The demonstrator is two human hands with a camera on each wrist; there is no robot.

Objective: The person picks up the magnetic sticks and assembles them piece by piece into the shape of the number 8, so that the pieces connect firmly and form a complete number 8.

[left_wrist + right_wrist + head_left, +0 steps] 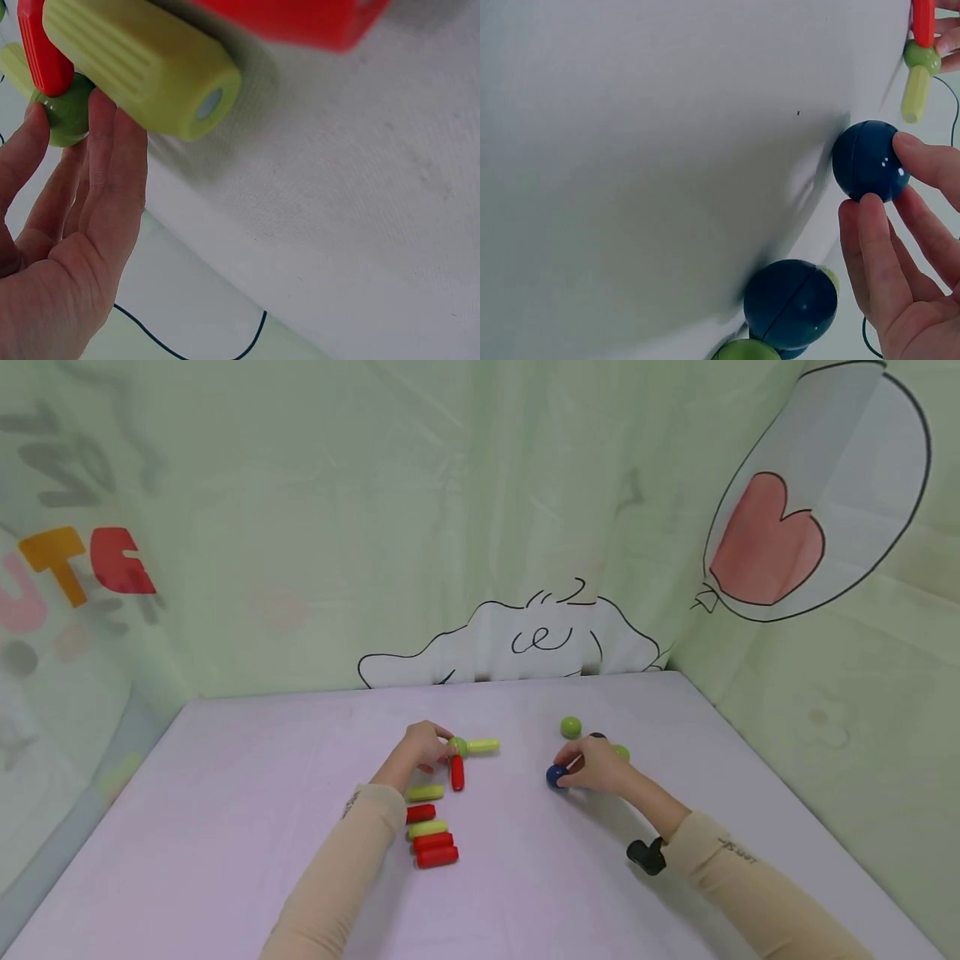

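My left hand pinches a green ball between thumb and fingers. A yellow-green rod sticks out from this ball to the right, and a red rod points from it toward the near side. With thumb and fingertips, my right hand holds a dark blue ball at the table's right part. Behind and beside that hand are another dark blue ball and a green ball, partly hidden. Farther back sits one more green ball.
Near the left forearm several loose rods form a column: a yellow-green rod, a red rod and others, the nearest a red rod. A black device is by the right cuff. A printed curtain stands behind the pale table.
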